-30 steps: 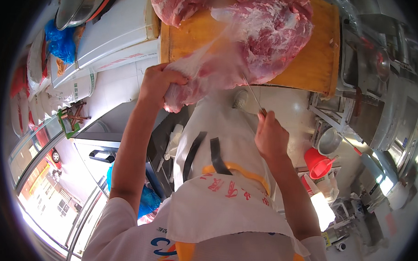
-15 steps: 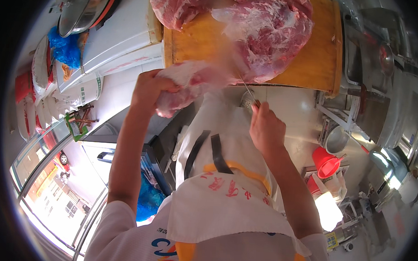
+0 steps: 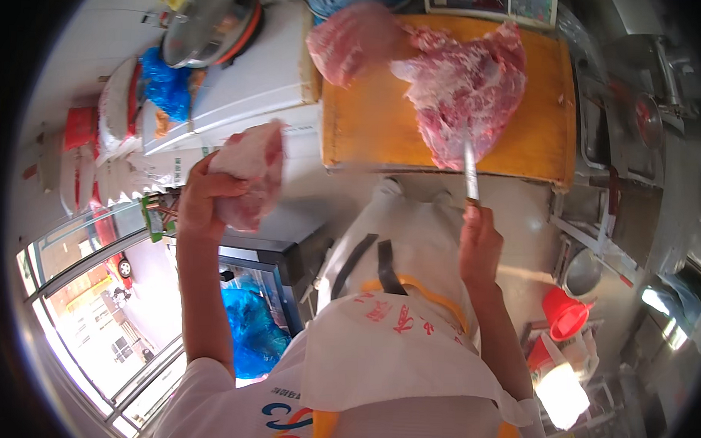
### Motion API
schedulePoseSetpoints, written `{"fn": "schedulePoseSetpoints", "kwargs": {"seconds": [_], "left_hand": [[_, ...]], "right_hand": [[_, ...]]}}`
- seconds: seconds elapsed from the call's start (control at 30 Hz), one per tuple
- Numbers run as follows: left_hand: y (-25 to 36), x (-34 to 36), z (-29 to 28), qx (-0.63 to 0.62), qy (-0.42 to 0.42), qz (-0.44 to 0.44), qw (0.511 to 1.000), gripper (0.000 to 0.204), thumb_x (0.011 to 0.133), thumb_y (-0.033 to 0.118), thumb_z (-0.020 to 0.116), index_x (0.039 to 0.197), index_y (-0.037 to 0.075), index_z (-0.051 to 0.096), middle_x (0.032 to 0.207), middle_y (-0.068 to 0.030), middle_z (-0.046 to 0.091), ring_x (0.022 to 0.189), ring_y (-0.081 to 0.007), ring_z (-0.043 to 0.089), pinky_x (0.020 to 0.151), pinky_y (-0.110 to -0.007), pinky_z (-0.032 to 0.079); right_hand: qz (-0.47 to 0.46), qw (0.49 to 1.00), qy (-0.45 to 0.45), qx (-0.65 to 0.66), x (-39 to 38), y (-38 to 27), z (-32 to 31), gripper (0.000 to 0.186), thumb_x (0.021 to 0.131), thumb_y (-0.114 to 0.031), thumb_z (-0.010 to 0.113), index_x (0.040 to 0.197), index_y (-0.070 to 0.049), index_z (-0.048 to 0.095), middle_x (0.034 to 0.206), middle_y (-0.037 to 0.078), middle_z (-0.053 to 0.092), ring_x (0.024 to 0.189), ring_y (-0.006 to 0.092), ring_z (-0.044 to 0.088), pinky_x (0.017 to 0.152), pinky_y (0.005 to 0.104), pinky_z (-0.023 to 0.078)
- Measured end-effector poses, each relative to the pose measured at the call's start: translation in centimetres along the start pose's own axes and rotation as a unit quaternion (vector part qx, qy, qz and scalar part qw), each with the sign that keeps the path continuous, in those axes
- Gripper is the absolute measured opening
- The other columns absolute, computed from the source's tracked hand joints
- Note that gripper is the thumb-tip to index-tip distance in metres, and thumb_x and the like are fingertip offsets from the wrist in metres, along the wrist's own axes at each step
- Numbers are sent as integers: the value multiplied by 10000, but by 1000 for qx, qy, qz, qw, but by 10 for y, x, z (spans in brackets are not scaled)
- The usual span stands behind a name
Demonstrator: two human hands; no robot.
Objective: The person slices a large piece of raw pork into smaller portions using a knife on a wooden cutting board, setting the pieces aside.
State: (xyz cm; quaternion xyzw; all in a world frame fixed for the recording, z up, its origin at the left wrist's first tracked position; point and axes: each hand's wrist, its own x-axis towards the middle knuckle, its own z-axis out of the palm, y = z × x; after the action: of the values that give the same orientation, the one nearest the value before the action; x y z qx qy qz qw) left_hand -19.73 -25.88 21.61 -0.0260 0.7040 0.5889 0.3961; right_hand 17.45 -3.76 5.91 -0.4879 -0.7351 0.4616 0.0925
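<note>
My left hand (image 3: pixel 206 195) is closed around a slab of raw meat (image 3: pixel 253 173), pale on one face and red along its edge. It is held in the air to the left of the wooden cutting board (image 3: pixel 369 138). My right hand (image 3: pixel 481 239) grips a knife (image 3: pixel 470 171) by its handle, with the blade pointing away from me and its tip at the near part of a large red cut of meat (image 3: pixel 471 92). That cut lies on the right half of the board. A second, smoother piece of meat (image 3: pixel 357 43) rests at the board's far left corner.
A scale (image 3: pixel 493 4) stands behind the board. To the left are a white counter (image 3: pixel 247 88), a steel pan lid (image 3: pixel 210 30) and a blue plastic bag (image 3: pixel 166 85). A red bucket (image 3: pixel 566 313) and a metal pot (image 3: pixel 582 272) are low on the right. Another blue bag (image 3: pixel 252 331) lies below left.
The slab has moved left, away from the board, in my left hand. My right hand has shifted right with the knife, whose blade now points straight ahead. The view has tilted, showing more beyond the board.
</note>
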Motion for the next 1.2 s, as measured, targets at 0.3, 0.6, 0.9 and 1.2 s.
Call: {"fn": "schedulePoseSetpoints", "kwargs": {"seconds": [0.3,0.6,0.9,1.2], "left_hand": [[-6,16,100,-194,-190,39,961,703,810,-42,664,1503,18,563,1413,-135,676,1310,-312,661,1160,-464,527],[-37,62,130,-145,-165,21,975,746,880,-25,631,1606,-6,464,1503,-184,626,1393,-358,620,1235,-496,480],[-6,81,121,-366,-303,39,879,670,936,80,692,1567,-34,497,1460,-210,676,1328,-396,674,1165,-579,536],[-22,89,93,-411,-289,2,864,692,967,249,702,1560,-43,496,1462,-254,658,1357,-452,645,1123,-641,560]], "right_hand": [[103,965,105,218,-3,35,-58,394,1195,-370,514,1076,-25,664,863,50,670,647,112,561,559,315,460],[112,947,162,255,-20,59,-90,421,1194,-448,510,1034,-76,627,675,-37,461,507,35,393,438,239,310],[40,955,295,6,41,2,-88,382,1133,-398,653,1179,-21,617,899,147,682,774,289,662,740,435,551],[-14,864,313,-393,197,77,-42,581,1082,-588,602,1223,-30,687,1163,239,694,1091,464,671,944,597,532]]}}
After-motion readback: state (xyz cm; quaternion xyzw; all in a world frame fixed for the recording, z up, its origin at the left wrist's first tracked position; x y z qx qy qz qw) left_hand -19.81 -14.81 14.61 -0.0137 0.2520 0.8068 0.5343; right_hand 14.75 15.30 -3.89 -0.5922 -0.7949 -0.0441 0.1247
